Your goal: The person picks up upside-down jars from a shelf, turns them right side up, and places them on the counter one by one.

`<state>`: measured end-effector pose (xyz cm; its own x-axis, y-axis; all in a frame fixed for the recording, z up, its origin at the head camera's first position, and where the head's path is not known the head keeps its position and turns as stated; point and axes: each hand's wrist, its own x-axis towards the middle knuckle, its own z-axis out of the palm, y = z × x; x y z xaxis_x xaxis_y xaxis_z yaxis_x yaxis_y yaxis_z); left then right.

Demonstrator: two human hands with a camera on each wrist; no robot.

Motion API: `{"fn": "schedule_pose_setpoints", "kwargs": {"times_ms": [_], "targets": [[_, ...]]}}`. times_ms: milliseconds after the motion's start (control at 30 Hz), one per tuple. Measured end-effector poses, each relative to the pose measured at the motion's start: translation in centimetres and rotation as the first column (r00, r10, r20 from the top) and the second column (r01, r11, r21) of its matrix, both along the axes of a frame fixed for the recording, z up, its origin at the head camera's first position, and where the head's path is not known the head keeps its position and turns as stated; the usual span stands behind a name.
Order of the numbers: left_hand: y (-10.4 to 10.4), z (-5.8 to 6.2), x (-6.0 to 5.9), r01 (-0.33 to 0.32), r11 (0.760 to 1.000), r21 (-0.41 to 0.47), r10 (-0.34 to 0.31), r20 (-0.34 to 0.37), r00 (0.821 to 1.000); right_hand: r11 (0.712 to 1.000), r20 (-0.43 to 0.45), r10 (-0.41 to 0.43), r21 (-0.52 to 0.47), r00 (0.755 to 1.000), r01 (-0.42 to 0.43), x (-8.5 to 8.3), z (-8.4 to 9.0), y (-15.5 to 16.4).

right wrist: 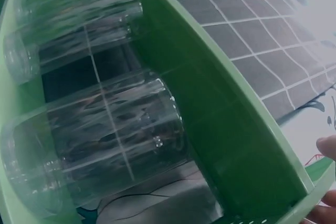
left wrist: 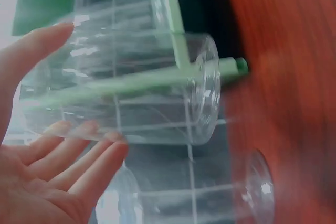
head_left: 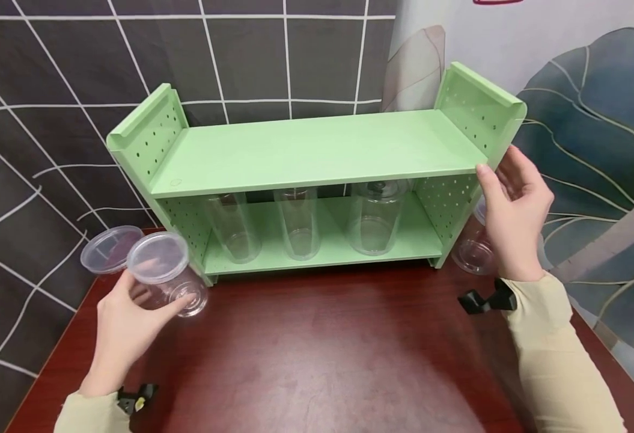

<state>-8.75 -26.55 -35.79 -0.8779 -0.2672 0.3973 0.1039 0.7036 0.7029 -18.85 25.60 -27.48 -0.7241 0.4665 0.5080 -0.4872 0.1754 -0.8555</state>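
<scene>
Near the worktop's left edge, the left hand had its grip curled round a clear plastic cup, tilted, beside a second cup. It looked light, thin-walled, slippery and easily crushed; holding it round the mid-wall seemed best. The right hand loosely held the green shelf's right end panel.

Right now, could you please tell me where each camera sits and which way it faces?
Head: above the table, looking down at the green shelf; both hands and sleeves show.
Left wrist: beside the left hand, facing its clear plastic cup.
Right wrist: at the shelf's end, looking along the lower-tier cups; fingertips only.
All show the shelf.
</scene>
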Motion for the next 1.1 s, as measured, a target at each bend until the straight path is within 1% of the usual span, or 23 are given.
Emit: {"fn": "schedule_pose_setpoints", "kwargs": {"times_ms": [67,167,267,400,533,633,733,833,900,1000,1100], "targets": [[-0.9,-0.4,0.1,-0.002,1.000,-0.015,0.002,0.033,0.999,1.000,-0.006,0.005,0.012,1.000,-0.005,-0.1,0.5,-0.4],[-2.4,-0.9,0.2,-0.027,0.996,-0.089,0.034,0.082,0.996,0.999,-0.002,-0.026,0.031,1.000,0.026,-0.2,1.1,-0.8],[-3.5,-1.3,0.2,-0.046,0.989,-0.142,0.060,0.095,0.994,0.999,0.006,-0.045,-0.003,0.999,0.045,-0.3,1.4,-0.9],[-4.3,-1.8,-0.2,-0.051,0.988,-0.146,0.066,0.100,0.993,0.996,0.032,-0.052,-0.064,0.998,0.054,-0.5,1.5,-0.6],[-4.7,-2.1,-0.8,-0.065,0.988,-0.142,0.080,0.106,0.991,0.995,0.058,-0.070,-0.069,0.996,0.074,-0.9,1.5,-0.2],[-4.6,-2.3,-1.5,-0.088,0.991,-0.101,0.100,0.122,0.987,0.994,0.068,-0.076,-0.074,0.995,0.081,-1.2,1.4,0.0],[-4.3,-2.5,-2.1,-0.120,0.993,0.002,0.119,0.139,0.983,0.993,0.069,-0.082,-0.073,0.994,0.088,-1.4,1.2,0.3],[-3.9,-2.8,-2.6,-0.163,0.980,0.111,0.148,0.137,0.980,0.994,0.072,-0.088,-0.064,0.994,0.092,-1.6,1.0,0.5],[-3.6,-2.9,-2.9,-0.189,0.969,0.159,0.170,0.125,0.977,0.994,0.071,-0.089,-0.058,0.993,0.093,-1.7,0.9,0.5],[-3.4,-2.9,-3.0,-0.209,0.957,0.200,0.191,0.103,0.976,0.994,0.067,-0.089,-0.056,0.994,0.093,-1.8,0.8,0.6],[-3.2,-2.8,-3.0,-0.215,0.957,0.196,0.202,0.081,0.976,0.995,0.064,-0.079,-0.059,0.995,0.083,-1.7,0.9,0.7]]}}
